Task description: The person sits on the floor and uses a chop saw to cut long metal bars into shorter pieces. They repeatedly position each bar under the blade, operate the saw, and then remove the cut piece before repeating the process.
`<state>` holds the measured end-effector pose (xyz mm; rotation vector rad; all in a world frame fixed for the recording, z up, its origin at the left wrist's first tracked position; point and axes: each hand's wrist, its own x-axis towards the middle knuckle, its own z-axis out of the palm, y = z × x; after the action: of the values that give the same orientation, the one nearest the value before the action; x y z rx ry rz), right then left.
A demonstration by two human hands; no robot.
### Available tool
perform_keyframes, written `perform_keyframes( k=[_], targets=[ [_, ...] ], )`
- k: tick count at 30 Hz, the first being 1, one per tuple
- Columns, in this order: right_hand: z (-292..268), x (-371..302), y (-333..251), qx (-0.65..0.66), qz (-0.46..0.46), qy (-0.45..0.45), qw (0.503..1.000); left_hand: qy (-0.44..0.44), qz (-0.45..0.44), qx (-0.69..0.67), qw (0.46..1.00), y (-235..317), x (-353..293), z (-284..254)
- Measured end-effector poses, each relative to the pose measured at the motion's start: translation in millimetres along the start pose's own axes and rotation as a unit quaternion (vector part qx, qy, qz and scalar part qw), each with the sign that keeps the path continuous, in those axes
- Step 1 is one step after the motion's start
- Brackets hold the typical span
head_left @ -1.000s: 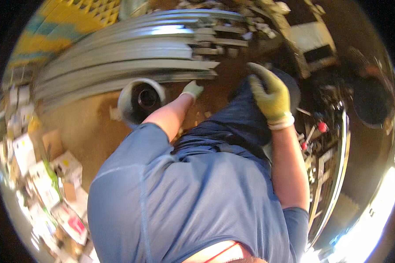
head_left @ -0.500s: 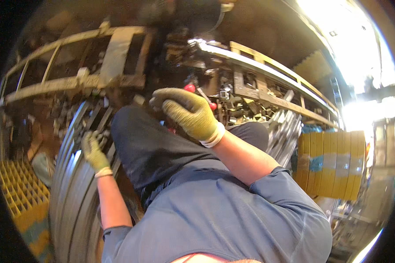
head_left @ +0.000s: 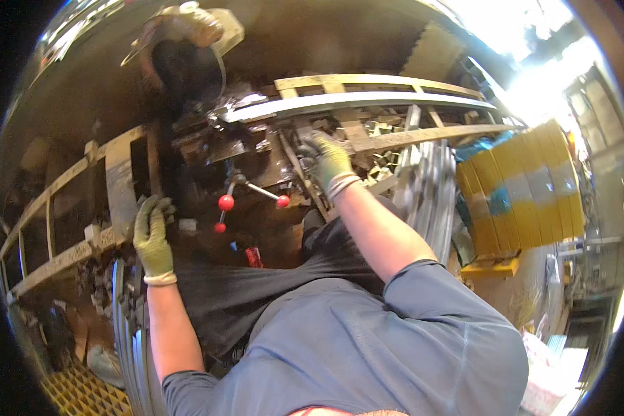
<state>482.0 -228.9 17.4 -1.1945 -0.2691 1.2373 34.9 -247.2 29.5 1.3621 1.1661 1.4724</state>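
Note:
My left hand (head_left: 154, 239), in a yellow-green glove with dark fingertips, is open beside the end of a wooden rail frame (head_left: 121, 184). I see nothing in it. My right hand (head_left: 331, 161), gloved alike and somewhat blurred, reaches over small metal offcuts (head_left: 378, 170) with its fingers apart. No held thing shows there. Between the hands stands a spoked machine handle (head_left: 260, 191) with red ball knobs (head_left: 226, 202). Long metal bars (head_left: 430, 197) lie to the right of my right forearm, and more bars (head_left: 128, 312) lie to the left of my left forearm.
A long bright metal bar (head_left: 353, 102) runs along a second wooden frame (head_left: 395, 142). Yellow taped packages (head_left: 523, 191) stand at the right. A yellow grid (head_left: 83, 388) sits at the lower left. Another person (head_left: 187, 62) is at the far upper left.
My view has turned leftward. My left hand has gone from the metal bars up to the wooden frame's end. My right hand has moved from over my lap to the offcuts.

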Motion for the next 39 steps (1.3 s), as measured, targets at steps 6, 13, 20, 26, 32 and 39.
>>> perform_keyframes(
  k=[6,13,20,26,32,39],
  targets=[
    [-36.8,71.2,-34.9,0.012,-0.002,0.035,0.999,-0.014,-0.096,-0.070,0.993,-7.2,13.4,16.0],
    [-30.2,176.2,-41.0,0.027,0.064,0.114,0.991,0.000,-0.151,-0.059,0.987,-17.9,21.4,10.8],
    [-15.3,224.2,-30.9,0.130,0.032,0.134,0.982,0.008,-0.176,-0.018,0.984,-17.0,29.2,21.4],
    [-37.7,224.0,-44.6,0.170,-0.036,0.133,0.976,0.002,-0.173,-0.001,0.985,-14.8,34.7,28.2],
    [-48.9,204.0,-84.0,0.245,-0.104,0.054,0.962,-0.024,-0.141,0.022,0.990,-22.6,36.2,23.6],
    [-84.5,122.9,-120.3,0.301,-0.187,0.171,0.919,-0.037,-0.164,-0.027,0.985,-20.7,30.8,28.5]
  ],
)
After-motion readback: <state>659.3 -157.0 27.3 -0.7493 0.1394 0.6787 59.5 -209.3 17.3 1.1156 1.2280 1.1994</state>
